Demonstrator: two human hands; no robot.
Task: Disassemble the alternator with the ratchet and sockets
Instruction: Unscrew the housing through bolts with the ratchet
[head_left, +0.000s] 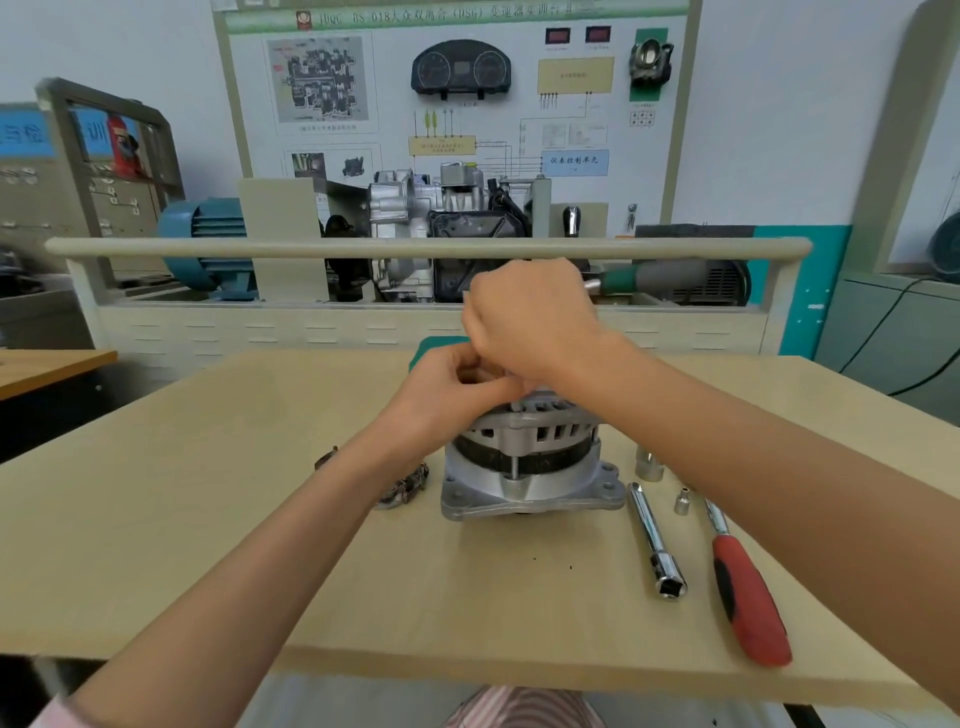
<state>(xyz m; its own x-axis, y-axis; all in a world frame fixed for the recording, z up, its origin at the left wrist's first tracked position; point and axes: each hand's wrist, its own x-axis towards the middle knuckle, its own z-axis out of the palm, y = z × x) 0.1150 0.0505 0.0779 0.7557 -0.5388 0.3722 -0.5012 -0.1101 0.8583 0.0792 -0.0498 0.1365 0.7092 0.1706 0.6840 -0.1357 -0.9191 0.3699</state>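
Head view: alternator (524, 462) stands upright on counter (208, 519). Left hand (447, 387) fingers pinch at its top; right hand (530, 317) clenched above, contents not discernible.

Left hand (447, 387): forearm reaching in from lower left, fingers curled, thumb and fingertips pinched together just beneath the right hand. What they pinch is hidden.

Right hand (530, 317): forearm entering from the right edge, wrist bent, fist closed knuckles-up directly above and touching the left hand's fingertips; contents hidden.
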